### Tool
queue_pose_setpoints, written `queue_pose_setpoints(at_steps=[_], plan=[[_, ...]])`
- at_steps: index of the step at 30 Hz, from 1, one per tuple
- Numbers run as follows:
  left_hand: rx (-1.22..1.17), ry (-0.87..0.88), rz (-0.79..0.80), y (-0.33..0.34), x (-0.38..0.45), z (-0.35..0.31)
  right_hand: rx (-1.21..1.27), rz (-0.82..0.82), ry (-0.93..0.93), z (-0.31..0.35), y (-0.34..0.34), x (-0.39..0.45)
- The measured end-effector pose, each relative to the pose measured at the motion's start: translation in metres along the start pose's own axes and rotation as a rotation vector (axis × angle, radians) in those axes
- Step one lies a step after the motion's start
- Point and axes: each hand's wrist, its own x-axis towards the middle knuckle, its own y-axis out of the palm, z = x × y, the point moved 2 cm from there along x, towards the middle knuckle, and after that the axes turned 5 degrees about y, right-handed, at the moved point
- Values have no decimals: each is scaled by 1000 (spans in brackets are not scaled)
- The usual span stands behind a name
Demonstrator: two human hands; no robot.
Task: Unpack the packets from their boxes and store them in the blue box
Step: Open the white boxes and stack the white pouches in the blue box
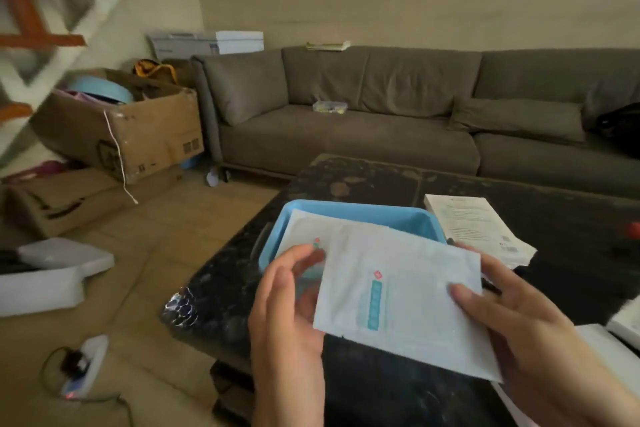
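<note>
— Where now?
— Held over the near-left corner of the dark table, just nearer than the blue box. White packet pinched at its right end by the right hand; left hand loosely curled at its left edge, fingers on the packet underneath.
— Orientation?
— Lying nearly flat, long axis roughly left to right, teal strip facing up.
— Best approach?
— Probably square up with the packet already in the box, lower level, release both ends together.

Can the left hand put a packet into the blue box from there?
Probably yes. The left hand is right beside the blue box, whose top is open, and nothing stands between them.
</note>
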Motion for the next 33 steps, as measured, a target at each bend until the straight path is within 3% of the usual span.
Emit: queue_pose_setpoints(at_steps=[2, 7, 12, 16, 19, 23, 28, 30, 31, 32, 33], plan=[[124, -108, 13, -1, 5, -3, -96, -7, -70, 20, 12, 9], [158, -20, -7, -9, 12, -16, -209, -34, -173, 35, 21, 38], [179, -26, 1, -26, 36, -22, -241, -99, -148, 41, 37, 75], [535, 153, -78, -35, 46, -20, -307, -109, -104, 39, 52, 105], [993, 307, 34, -32, 43, -19, -406, -132, -84, 35, 53, 119], [1445, 252, 215, -23, 41, -11, -531, -160, -62, 32, 57, 121], [1600, 210, 272, -19, 40, -7, -1003, -195, -54, 53, 55, 116], [1595, 200, 270, -19, 40, -7, -1349, -301, -221, 63, 52, 119], [1600, 195, 269, -19, 40, -7, -1450, -352, -394, 65, 53, 123], [1614, 187, 272, -19, 40, -7, -1476, -327, -589, 64, 59, 125], [1627, 185, 273, -18, 40, -6, -1466, -203, -748, 62, 67, 128]])
